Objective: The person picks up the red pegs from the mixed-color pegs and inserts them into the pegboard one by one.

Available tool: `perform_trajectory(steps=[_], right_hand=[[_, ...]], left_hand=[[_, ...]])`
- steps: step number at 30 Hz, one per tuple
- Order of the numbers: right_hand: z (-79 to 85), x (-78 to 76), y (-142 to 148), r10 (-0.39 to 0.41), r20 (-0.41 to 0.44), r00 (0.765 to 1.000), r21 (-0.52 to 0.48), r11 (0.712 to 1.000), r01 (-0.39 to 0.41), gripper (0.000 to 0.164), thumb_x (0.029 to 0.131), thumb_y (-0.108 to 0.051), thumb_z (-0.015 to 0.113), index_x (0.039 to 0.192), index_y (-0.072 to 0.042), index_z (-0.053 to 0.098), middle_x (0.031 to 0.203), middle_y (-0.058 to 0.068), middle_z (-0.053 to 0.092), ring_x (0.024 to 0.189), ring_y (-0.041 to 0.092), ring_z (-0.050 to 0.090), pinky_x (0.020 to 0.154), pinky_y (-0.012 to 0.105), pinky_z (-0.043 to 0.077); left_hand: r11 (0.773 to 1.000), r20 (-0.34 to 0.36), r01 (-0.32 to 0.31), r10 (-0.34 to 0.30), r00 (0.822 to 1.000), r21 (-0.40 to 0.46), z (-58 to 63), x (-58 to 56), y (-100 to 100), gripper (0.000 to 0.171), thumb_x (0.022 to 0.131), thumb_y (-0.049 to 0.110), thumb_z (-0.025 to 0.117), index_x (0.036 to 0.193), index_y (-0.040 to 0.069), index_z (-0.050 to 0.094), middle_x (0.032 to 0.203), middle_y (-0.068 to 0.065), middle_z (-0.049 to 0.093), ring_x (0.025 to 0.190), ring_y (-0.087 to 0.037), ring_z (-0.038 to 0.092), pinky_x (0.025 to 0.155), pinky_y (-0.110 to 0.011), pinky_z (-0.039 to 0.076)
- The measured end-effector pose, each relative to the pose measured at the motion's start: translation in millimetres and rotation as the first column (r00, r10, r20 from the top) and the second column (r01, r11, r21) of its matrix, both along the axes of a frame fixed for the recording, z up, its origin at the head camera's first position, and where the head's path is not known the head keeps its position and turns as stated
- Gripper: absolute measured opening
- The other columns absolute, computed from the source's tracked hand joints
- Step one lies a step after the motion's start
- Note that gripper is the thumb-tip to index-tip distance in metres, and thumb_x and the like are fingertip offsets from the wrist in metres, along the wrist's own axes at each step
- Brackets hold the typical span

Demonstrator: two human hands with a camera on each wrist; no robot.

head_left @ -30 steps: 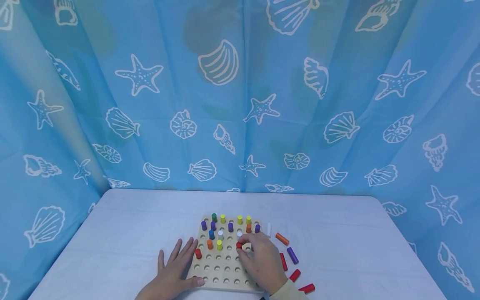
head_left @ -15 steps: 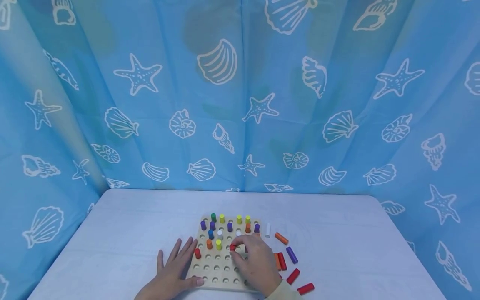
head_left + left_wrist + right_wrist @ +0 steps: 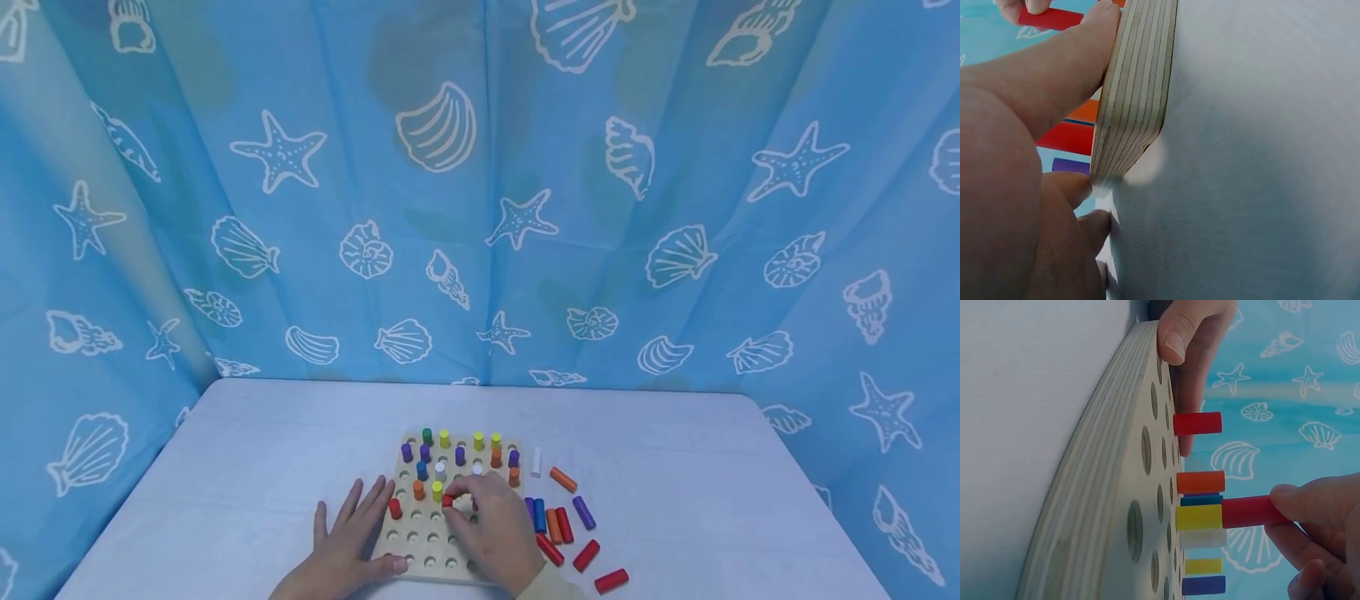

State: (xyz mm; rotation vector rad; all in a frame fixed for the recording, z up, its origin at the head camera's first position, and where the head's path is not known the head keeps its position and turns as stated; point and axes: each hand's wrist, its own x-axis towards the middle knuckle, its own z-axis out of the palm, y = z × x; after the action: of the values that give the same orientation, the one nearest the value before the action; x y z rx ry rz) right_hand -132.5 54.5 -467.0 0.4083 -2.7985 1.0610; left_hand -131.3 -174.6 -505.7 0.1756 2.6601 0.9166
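Note:
My right hand (image 3: 495,533) pinches a red peg (image 3: 1250,511) between thumb and fingertips over the wooden pegboard (image 3: 442,550). Seen from the right wrist, the red peg lines up with the outer end of a yellow peg (image 3: 1200,517) standing in the board. My left hand (image 3: 341,546) rests along the board's left edge, fingers spread and thumb on the near-left corner. Close to those fingers stands another red peg (image 3: 395,507). Several purple, yellow, white, orange, blue and green pegs fill holes in the far rows. Part of the board's right side is hidden under my right hand.
Loose pegs lie on the white table (image 3: 675,483) right of the board, among them a white peg (image 3: 536,462), an orange peg (image 3: 563,479), a purple peg (image 3: 583,512) and a red peg (image 3: 611,581). A blue shell-patterned curtain (image 3: 487,208) hangs behind the table.
My right hand has moved left across the board with the red peg, stopping near the yellow peg. More loose pegs show at the right. My left hand stays put.

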Motion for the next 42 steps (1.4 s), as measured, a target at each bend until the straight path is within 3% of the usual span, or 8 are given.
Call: perform_trajectory(steps=[9, 16, 22, 29, 42], right_hand=[[0.9, -1.4, -10.3, 0.023, -0.035, 0.999, 0.008, 1.0, -0.023, 0.015, 0.089, -0.025, 0.079, 0.103, -0.02, 0.073, 0.093, -0.012, 0.069, 0.084, 0.007, 0.06, 0.077, 0.029, 0.054], [-3.1, -4.0, -15.0, 0.062, -0.033, 0.998, -0.008, 0.998, -0.063, 0.017, 0.09, -0.025, 0.078, 0.106, -0.019, 0.074, 0.095, -0.012, 0.07, 0.087, 0.007, 0.062, 0.074, 0.027, 0.053], [-3.9, -5.3, -19.3, 0.081, -0.027, 0.996, 0.012, 0.997, -0.08, 0.019, 0.091, -0.026, 0.076, 0.108, -0.02, 0.074, 0.1, -0.012, 0.073, 0.098, 0.01, 0.066, 0.087, 0.036, 0.056], [-8.3, -8.4, -25.0, 0.089, -0.021, 0.996, 0.026, 0.996, -0.088, 0.02, 0.089, -0.026, 0.078, 0.108, -0.019, 0.075, 0.097, -0.011, 0.074, 0.077, 0.002, 0.056, 0.068, 0.021, 0.047], [-8.6, -9.1, -29.5, 0.111, 0.006, 0.994, 0.018, 0.994, -0.111, 0.016, 0.088, -0.024, 0.079, 0.103, -0.021, 0.076, 0.091, -0.013, 0.071, 0.077, -0.001, 0.055, 0.067, 0.022, 0.049]], left_hand=[[0.999, -0.001, -0.003, 0.003, 1.0, -0.041, 0.5, 0.3, 1.1, 0.112, 0.074, 0.074, 0.071, 0.16, 0.015, 0.03, 0.165, -0.013, 0.024, 0.151, -0.046, 0.001, 0.105, -0.075, -0.019], [0.999, -0.019, 0.014, -0.015, 1.0, -0.038, 3.0, 0.7, 0.7, 0.109, 0.077, 0.069, 0.072, 0.16, 0.014, 0.028, 0.165, -0.015, 0.022, 0.151, -0.047, 0.001, 0.104, -0.077, -0.018], [0.999, -0.011, 0.01, -0.01, 1.0, -0.039, 1.3, -0.3, 0.6, 0.111, 0.075, 0.071, 0.072, 0.159, 0.013, 0.029, 0.165, -0.015, 0.023, 0.151, -0.046, 0.0, 0.105, -0.076, -0.019], [0.999, -0.001, 0.001, -0.001, 1.0, -0.051, 1.2, -0.9, 0.9, 0.112, 0.074, 0.072, 0.072, 0.16, 0.014, 0.028, 0.166, -0.014, 0.022, 0.151, -0.046, 0.0, 0.105, -0.076, -0.02], [1.0, -0.018, 0.014, -0.014, 1.0, -0.016, -0.6, -0.3, -0.6, 0.109, 0.076, 0.068, 0.073, 0.16, 0.014, 0.029, 0.166, -0.013, 0.022, 0.152, -0.045, 0.0, 0.105, -0.076, -0.019]])
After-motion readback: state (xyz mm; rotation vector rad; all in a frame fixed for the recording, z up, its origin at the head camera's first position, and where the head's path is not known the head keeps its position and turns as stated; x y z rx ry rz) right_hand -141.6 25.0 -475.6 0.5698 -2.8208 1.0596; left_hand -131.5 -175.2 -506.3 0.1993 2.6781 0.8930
